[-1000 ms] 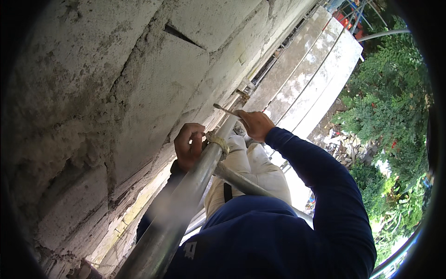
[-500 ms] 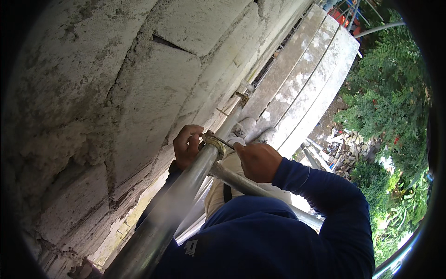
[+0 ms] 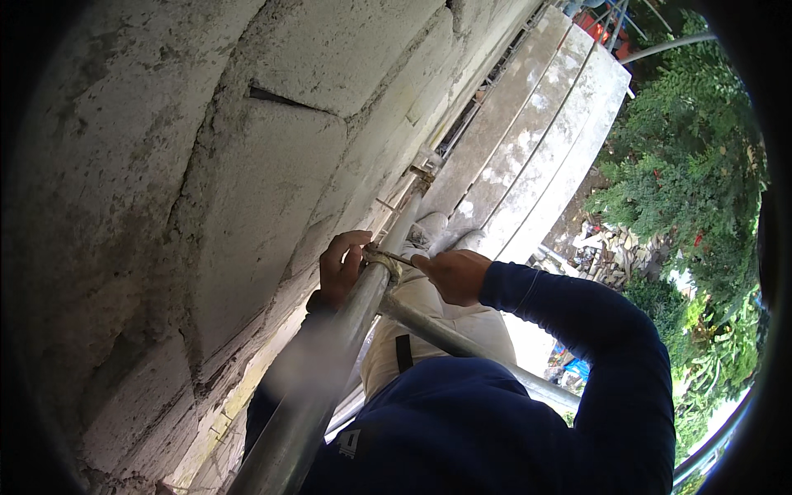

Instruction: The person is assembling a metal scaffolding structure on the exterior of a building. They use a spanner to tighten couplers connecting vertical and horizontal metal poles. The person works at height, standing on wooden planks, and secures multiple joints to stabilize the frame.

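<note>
A metal scaffold clamp (image 3: pixel 382 261) sits around a steel scaffold tube (image 3: pixel 351 318) that slants up through the middle. My left hand (image 3: pixel 339 269) is on the wall side of the tube, fingers bent and closed against the clamp's edge; the fingertips are partly hidden. From the other side, my right hand (image 3: pixel 454 275) pinches a thin metal bar (image 3: pixel 403 259) that reaches across to the clamp. Whether this bar is a spanner or part of the clamp, I cannot tell. Just below, a second tube (image 3: pixel 445 337) runs off toward the lower right.
A rough block wall (image 3: pixel 272 157) fills the left side. Scaffold boards (image 3: pixel 528 124) stretch away ahead, with my shoes at their near end. Farther along the first tube is another coupler (image 3: pixel 422 176). Below on the right lie rubble (image 3: pixel 615 252) and green bushes (image 3: pixel 676 173).
The view has shifted slightly. Both hands stay at the clamp; the right hand and its bar look a little flatter in angle, and the left fingers have straightened slightly.
</note>
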{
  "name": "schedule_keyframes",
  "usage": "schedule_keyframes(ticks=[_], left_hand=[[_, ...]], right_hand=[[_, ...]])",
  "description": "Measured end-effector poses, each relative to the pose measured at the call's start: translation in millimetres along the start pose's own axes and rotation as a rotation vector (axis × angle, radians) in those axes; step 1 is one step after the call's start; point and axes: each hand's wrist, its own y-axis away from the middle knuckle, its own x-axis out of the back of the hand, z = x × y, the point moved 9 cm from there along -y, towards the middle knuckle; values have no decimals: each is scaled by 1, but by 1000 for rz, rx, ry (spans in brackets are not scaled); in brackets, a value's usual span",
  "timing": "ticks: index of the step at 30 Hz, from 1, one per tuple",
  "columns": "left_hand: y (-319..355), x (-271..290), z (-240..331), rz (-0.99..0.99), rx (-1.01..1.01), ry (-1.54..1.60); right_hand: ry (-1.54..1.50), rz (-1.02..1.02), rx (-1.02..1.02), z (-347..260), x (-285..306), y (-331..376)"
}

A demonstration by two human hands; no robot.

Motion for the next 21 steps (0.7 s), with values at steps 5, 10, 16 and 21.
schedule_keyframes(ticks=[5, 10, 16, 21], left_hand=[[-9, -8, -34, -238, 288, 11], [4, -3, -59, -402, 573, 114], [10, -6, -47, -323, 467, 123], [12, -4, -42, -355, 491, 96]], right_hand=[[-63, 11, -7, 12, -2, -5], [-106, 63, 34, 32, -5, -11], [42, 167, 4, 78, -25, -77], [59, 606, 210, 67, -3, -136]])
